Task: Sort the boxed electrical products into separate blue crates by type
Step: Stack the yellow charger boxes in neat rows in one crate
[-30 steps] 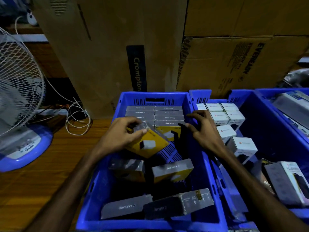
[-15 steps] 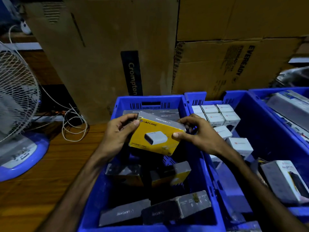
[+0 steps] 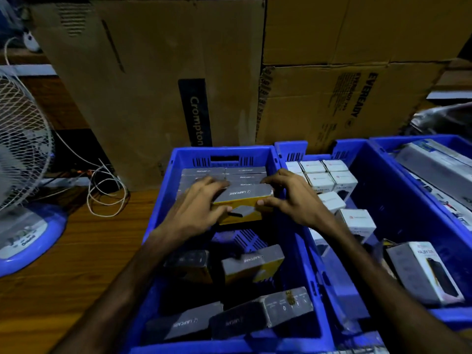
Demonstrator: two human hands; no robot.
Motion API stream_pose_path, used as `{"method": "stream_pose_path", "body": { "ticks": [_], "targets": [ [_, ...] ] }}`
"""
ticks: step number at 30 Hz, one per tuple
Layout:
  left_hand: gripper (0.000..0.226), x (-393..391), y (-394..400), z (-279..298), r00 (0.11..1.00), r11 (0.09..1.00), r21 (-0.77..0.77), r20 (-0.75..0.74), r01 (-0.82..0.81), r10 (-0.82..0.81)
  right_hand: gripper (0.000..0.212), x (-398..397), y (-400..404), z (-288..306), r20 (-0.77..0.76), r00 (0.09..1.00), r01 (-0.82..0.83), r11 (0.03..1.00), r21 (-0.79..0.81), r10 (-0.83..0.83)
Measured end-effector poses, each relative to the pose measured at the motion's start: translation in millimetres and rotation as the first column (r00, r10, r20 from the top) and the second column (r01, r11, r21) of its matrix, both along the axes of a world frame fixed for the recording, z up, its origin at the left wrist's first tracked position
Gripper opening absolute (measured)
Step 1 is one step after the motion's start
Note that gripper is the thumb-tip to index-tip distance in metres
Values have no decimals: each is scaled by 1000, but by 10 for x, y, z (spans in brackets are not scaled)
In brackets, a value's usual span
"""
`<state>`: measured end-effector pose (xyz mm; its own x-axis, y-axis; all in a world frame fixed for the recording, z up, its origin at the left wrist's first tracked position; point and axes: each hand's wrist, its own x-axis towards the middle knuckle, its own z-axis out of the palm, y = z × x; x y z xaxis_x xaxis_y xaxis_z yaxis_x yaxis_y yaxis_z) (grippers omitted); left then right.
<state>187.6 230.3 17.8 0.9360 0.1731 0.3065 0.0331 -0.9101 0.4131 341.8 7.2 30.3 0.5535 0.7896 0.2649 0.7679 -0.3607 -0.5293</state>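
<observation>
Seating a yellow box (image 3: 242, 204) into the packed row at the far end of the left blue crate (image 3: 224, 155).

Half a second ago both hands held this box lifted and face-up above the crate; now the left hand (image 3: 198, 210) lies over its left end with fingers spread nearly flat, and the right hand (image 3: 293, 198) pinches its right end, thumb in front. It appears to touch the grey-topped row (image 3: 224, 175), though shadow hides the seam. Loose boxes (image 3: 251, 264) remain nearer; white boxes (image 3: 319, 175) fill the next crate (image 3: 291, 149).
</observation>
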Motion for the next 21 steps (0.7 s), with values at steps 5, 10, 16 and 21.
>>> {"method": "stream_pose_path", "body": {
  "ticks": [5,10,16,21],
  "targets": [
    [50,273,7,-39,997,992,125,-75,25,-16,53,-8,-63,-90,-70,992,105,993,60,-100],
    [47,519,-76,-226,994,993,115,-106,-6,18,77,16,-319,-175,-75,920,380,922,-75,-385],
    [33,624,-140,-487,996,986,164,-91,-3,19,57,-103,-369,-258,-200,875,400,891,-215,-441],
    [23,645,-191,-695,999,977,212,-36,-25,33,55,-123,-356,-303,-163,860,444,867,-224,-483]
  ]
}}
